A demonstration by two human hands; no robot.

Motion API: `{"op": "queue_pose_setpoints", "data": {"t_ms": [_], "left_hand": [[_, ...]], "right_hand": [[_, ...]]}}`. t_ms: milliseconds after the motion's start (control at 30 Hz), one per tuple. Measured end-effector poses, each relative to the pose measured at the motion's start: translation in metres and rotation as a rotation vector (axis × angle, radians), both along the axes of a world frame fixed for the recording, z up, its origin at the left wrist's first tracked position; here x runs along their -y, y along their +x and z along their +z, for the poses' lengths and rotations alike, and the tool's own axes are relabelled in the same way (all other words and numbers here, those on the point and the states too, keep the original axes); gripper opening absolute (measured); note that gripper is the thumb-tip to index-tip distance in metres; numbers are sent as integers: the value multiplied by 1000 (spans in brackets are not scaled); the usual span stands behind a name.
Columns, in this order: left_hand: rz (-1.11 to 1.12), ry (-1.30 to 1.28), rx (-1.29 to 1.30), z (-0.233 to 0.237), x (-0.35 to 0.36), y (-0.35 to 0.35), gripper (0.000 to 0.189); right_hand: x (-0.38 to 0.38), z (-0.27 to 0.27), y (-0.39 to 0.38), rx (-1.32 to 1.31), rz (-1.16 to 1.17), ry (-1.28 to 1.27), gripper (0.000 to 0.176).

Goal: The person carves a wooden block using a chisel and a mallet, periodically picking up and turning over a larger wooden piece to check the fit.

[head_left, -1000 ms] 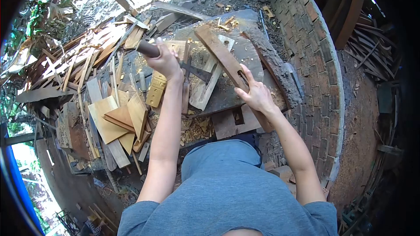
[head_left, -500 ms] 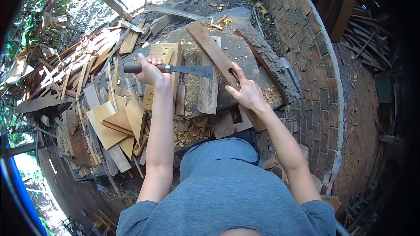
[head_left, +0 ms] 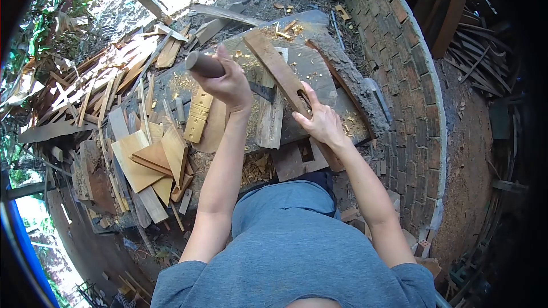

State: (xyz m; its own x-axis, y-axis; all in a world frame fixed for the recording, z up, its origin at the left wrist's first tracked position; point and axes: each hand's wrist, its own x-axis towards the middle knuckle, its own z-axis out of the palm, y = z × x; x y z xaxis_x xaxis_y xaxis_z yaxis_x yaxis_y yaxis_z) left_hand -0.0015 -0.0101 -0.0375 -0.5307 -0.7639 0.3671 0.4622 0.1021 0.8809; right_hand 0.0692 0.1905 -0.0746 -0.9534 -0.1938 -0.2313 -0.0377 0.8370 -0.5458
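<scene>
My left hand [head_left: 228, 85] is closed around the dark wooden handle of a chisel [head_left: 206, 65], whose butt end faces up toward me. Its steel blade slants down to the right, with the tip close to the left edge of a long wooden beam [head_left: 274, 65]. A slot is cut through the beam near its lower part. Beside that slot, my right hand [head_left: 324, 121] grips the beam, index finger along it and thumb at its left edge. Under and left of the beam lies a greyish board [head_left: 269, 122].
A wooden block with holes [head_left: 198, 117] lies left on the worktop [head_left: 325, 68], among shavings. Offcuts [head_left: 137, 162] are stacked at left. A board with a square hole [head_left: 297, 159] sits near my waist. A brick wall [head_left: 408, 85] curves along the right.
My left hand has moved right and tilted the chisel, raising its handle end toward the camera and lowering the blade. The right hand and the beam have stayed nearly in place.
</scene>
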Motion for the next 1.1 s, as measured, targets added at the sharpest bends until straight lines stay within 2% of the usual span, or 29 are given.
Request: {"op": "queue_pose_setpoints", "data": {"t_ms": [33,133,200,233,300,367,400,433,467,533,567,600,667,700,767,800,867,900,933,1000,1033,1100], "left_hand": [[33,-145,1,-2,-7,1,35],[4,-279,-24,1,-30,11,37],[49,-311,-39,-3,-29,6,37],[51,-289,-54,-4,-26,4,36],[51,-240,-59,-10,-23,6,34],[21,-203,-9,-6,-25,16,35],[-10,-172,20,-2,-26,18,35],[82,-308,17,0,-28,18,36],[79,-305,7,2,-30,20,36],[25,-328,-95,0,-35,24,43],[-104,-362,-75,-32,-20,17,50],[-46,-309,-199,-4,-33,26,56],[-30,-176,-194,-11,-32,22,57],[-27,-162,-201,-20,-30,18,57],[-286,-57,-31,-42,-22,22,57],[-276,-55,-22,-43,-21,24,57],[-147,-99,-108,-39,-23,19,62],[-91,-119,-161,-36,-25,15,65],[-108,-120,-170,-35,-23,14,65],[-263,56,-65,-39,-16,14,65],[-257,60,-42,-49,-22,14,65],[146,21,45,-64,-45,-11,64]], "right_hand": [[0,1,1,-1,-1,-5,86],[-3,5,-3,41,1,-51,86],[-4,13,-8,74,-1,-94,87],[-4,26,-12,24,-15,-193,87],[2,78,-13,-7,-47,-371,86],[14,133,-13,-250,70,-557,84],[18,166,-9,-205,117,-674,84],[23,183,-8,-381,193,-699,81],[23,190,-6,-391,193,-695,81],[22,201,-3,-527,385,-528,81],[17,208,3,-381,386,-236,82],[20,230,3,6,365,129,82],[17,243,9,-85,384,228,85],[16,243,13,-89,385,244,85],[14,233,24,-490,466,-243,87],[14,228,24,-479,474,-247,87],[13,220,26,-424,462,-43,87],[15,227,20,-122,409,248,87],[16,233,24,-128,390,249,87],[16,240,28,-183,369,141,86],[14,230,34,-311,380,-77,86],[15,216,37,-285,408,-60,87]]}}
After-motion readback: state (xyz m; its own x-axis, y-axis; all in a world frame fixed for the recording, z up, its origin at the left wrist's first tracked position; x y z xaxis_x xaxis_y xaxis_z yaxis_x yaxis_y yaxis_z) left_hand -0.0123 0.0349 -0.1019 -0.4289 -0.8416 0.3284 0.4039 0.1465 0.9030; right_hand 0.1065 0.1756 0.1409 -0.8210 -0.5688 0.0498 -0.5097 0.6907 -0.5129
